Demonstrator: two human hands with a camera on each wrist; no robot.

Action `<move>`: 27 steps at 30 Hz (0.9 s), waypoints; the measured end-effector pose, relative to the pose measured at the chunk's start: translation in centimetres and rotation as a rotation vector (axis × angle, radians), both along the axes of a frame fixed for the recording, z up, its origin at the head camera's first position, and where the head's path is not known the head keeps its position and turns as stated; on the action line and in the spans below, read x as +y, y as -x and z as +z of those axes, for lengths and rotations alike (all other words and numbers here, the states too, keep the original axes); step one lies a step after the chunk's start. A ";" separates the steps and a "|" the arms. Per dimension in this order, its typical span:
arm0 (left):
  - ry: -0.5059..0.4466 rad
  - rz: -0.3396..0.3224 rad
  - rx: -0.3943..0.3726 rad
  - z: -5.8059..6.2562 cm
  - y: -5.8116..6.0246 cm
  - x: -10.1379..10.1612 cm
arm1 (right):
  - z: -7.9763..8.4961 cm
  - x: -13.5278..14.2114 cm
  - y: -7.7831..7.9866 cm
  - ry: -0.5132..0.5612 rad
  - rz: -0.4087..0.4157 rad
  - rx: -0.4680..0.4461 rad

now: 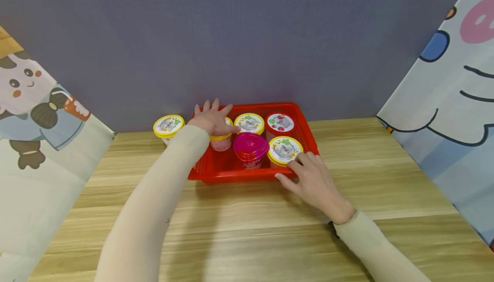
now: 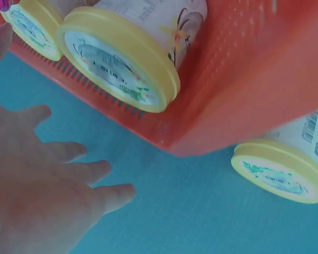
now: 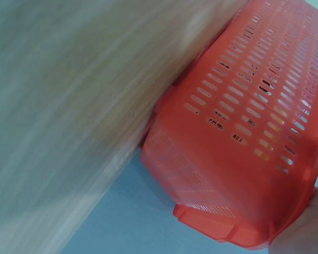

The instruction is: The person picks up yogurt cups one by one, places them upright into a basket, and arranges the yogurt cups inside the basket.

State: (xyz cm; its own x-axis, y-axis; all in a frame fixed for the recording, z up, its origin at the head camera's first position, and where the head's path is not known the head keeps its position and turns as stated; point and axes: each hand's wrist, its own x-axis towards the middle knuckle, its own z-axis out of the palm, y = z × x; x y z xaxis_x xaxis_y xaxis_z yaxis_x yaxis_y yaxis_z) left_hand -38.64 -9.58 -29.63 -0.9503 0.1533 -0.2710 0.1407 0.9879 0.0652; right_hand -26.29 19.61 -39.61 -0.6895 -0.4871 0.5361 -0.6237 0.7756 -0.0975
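Note:
My left hand (image 1: 211,121), fingers spread, hovers over the back left of a red plastic basket (image 1: 231,176); in the left wrist view it grips nothing. Partly beneath it stands a yellow-lidded cup (image 1: 221,143). At the front right corner my right hand (image 1: 314,183) holds the basket rim, thumb in front and fingers over the edge. Those fingertips come close to another yellow-lidded cup (image 1: 284,150); contact is unclear. Also inside are a yellow-lidded cup (image 1: 249,122), a red-lidded cup (image 1: 280,123) and a magenta-topped cup (image 1: 251,147).
Outside the basket, to its left, stands one yellow-lidded cup (image 1: 168,126). A grey-blue wall panel (image 1: 247,37) rises right behind the basket. Cartoon-printed sheets (image 1: 42,115) border the wooden table (image 1: 239,235) on both sides.

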 end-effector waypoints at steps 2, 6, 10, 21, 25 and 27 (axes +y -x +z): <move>-0.001 0.008 0.007 0.2 -0.1 -0.2 | 0.0 0.0 0.0 -0.001 0.001 -0.002; -0.011 0.023 0.009 0.4 -0.1 -0.9 | -0.1 0.1 0.1 -0.002 0.003 -0.002; -0.020 0.034 0.008 0.7 -0.3 -2.1 | 0.0 0.1 0.1 -0.001 0.005 -0.001; -0.058 0.102 0.026 0.5 -0.8 -6.0 | 0.0 0.1 0.1 -0.004 -0.001 -0.012; -0.082 0.122 0.035 0.6 -1.2 -7.3 | 0.0 0.1 0.1 -0.007 -0.003 -0.015; -0.080 0.124 0.039 0.6 -1.3 -7.9 | 0.0 0.1 0.1 -0.003 -0.002 -0.015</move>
State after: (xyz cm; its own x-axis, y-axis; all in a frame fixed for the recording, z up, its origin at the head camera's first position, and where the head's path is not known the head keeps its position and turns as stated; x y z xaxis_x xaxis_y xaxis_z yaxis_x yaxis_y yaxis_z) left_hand -37.38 -17.46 -29.04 -0.9727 0.0537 -0.2257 0.0219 0.9898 0.1411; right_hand -26.36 19.69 -39.58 -0.6983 -0.4875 0.5242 -0.6207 0.7771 -0.1041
